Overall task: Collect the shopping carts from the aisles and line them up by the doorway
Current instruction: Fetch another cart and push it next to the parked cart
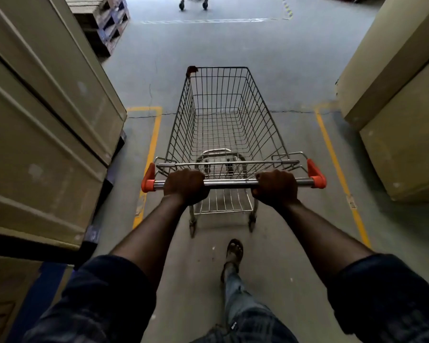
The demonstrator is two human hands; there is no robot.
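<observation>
An empty wire shopping cart point(223, 115) with orange handle caps stands right in front of me on the grey floor. My left hand point(185, 185) grips the chrome handle bar point(230, 183) near its left end. My right hand point(276, 186) grips the same bar towards the right end. Both fists are curled over the bar from above. At the top edge, only the wheels of a second cart point(193, 3) show, far ahead. My right foot in a sandal point(234, 252) is behind the cart.
Tall stacks of beige cartons rise close on the left point(47, 115) and on the right point(401, 115), forming an aisle. Yellow floor lines point(152, 144) run along both sides. Wooden pallets point(107, 23) are stacked at the far left.
</observation>
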